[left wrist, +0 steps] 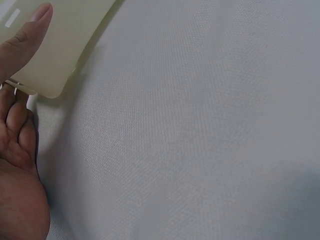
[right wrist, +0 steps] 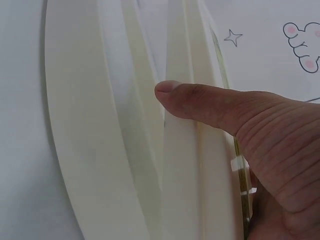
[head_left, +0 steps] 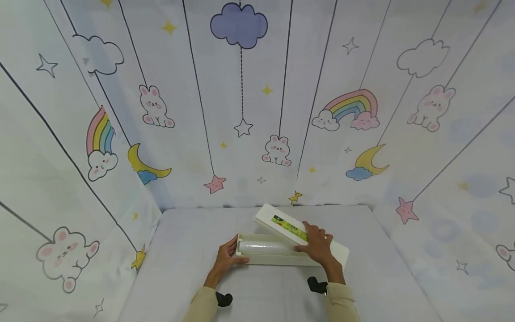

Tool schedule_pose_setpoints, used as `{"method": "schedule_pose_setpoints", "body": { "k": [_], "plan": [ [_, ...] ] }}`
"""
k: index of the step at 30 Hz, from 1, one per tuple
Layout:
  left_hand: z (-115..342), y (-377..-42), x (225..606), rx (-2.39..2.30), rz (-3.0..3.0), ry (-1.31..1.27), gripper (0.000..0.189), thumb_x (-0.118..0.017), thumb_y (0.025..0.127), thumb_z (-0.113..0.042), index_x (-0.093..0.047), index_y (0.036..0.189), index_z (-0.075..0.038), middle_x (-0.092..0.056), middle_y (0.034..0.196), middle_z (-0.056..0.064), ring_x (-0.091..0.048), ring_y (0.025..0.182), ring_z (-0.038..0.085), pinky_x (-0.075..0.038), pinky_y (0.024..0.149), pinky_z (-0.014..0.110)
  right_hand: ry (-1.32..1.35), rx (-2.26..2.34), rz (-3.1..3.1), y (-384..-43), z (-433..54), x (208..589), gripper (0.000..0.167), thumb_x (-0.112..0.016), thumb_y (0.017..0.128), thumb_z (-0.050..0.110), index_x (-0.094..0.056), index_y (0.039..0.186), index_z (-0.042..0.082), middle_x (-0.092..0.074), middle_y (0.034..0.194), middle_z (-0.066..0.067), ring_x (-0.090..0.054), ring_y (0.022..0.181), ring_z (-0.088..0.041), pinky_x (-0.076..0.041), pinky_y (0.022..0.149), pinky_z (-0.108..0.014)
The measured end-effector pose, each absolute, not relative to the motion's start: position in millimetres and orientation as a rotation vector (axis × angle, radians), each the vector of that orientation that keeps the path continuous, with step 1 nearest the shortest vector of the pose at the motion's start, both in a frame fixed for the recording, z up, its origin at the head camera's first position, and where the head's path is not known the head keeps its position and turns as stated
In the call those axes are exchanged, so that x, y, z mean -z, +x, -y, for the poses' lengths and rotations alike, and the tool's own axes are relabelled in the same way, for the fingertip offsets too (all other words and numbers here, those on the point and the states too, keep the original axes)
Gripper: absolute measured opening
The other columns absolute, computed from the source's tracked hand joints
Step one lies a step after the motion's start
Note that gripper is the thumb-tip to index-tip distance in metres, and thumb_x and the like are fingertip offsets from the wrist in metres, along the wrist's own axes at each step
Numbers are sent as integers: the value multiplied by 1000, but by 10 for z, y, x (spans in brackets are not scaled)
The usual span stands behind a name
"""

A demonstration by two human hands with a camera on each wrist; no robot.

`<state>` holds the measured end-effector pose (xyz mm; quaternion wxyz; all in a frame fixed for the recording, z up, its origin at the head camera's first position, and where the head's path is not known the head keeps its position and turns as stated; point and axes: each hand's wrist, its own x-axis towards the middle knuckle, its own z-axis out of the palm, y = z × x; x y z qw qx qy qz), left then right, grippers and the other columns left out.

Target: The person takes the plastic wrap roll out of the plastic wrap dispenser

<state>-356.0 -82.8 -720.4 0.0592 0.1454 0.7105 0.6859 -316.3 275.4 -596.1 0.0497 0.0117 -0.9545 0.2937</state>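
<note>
A long cream box lies on the table, with a roll of clear plastic wrap inside it. My left hand grips the box's left end, thumb along the front wall and the other fingers round the end. Above the box, my right hand holds the white lid, which carries a green and yellow label. The lid is tilted across the box, its left end raised toward the back and its right end over the box's right end. In the right wrist view the thumb presses the lid's edge.
A white cloth covers the table. Printed fabric walls with clouds, bunnies and stars rise at the back and both sides. Dark wrist mounts sit beside both sleeves.
</note>
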Motion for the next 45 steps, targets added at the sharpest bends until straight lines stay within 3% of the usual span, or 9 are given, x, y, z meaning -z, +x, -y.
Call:
{"method": "schedule_pose_setpoints", "body": {
  "k": [4,8,15,17,21,23,37,45],
  "plan": [
    [820,-3557,7201,-2063,-2157,419,108,-100,78,-11,-39,166,4,-43,169,26,-45,158,39,-45,121,15,35,-884,2888,-3160,-2786,5991,99,-96,81,31,-46,162,2,-61,141,-31,-49,119,-50,-26,102,-72],
    [817,-3545,7200,-2068,-2190,452,107,-100,78,-12,-40,165,6,-44,167,30,-47,156,44,-47,124,23,-11,-868,2901,-3139,-2779,5939,101,-96,81,30,-45,163,1,-60,145,-32,-50,121,-52,-28,101,-73],
    [819,-3586,7266,-2125,-2138,415,111,-103,73,-14,-43,165,3,-46,168,25,-52,154,22,-45,117,10,-98,-816,2950,-3105,-2792,5887,104,-95,83,35,-42,165,1,-56,151,-33,-50,126,-52,-31,104,-75],
    [817,-3571,7229,-2114,-2144,406,111,-103,73,-13,-42,165,3,-45,168,25,-51,155,26,-46,120,15,-98,-819,2948,-3099,-2809,5894,103,-95,83,36,-42,165,0,-56,150,-34,-50,125,-53,-31,103,-75],
    [793,-3527,7118,-2081,-2163,375,107,-99,77,-4,-40,165,5,-45,168,26,-44,158,44,-42,129,39,-100,-833,2946,-3103,-2853,5930,104,-92,85,39,-39,166,0,-54,151,-35,-49,126,-53,-30,102,-75],
    [785,-3510,7086,-2083,-2147,347,106,-98,77,0,-40,165,4,-45,169,25,-43,159,45,-40,131,43,-105,-838,2939,-3106,-2872,5950,103,-92,86,39,-38,166,0,-54,151,-36,-48,125,-54,-30,102,-75],
    [809,-3500,7099,-2070,-2190,450,104,-97,79,-3,-39,164,9,-45,167,30,-45,156,47,-46,121,16,-212,-846,2930,-3063,-2972,5970,104,-89,90,41,-34,168,0,-52,153,-36,-46,130,-55,-29,105,-76],
    [806,-3504,7074,-2055,-2175,380,106,-98,79,-3,-38,166,4,-44,169,25,-41,159,46,-40,130,41,-280,-808,2922,-3023,-3048,5965,103,-86,92,45,-33,168,1,-51,152,-37,-45,129,-56,-29,105,-78]
  ]
}}
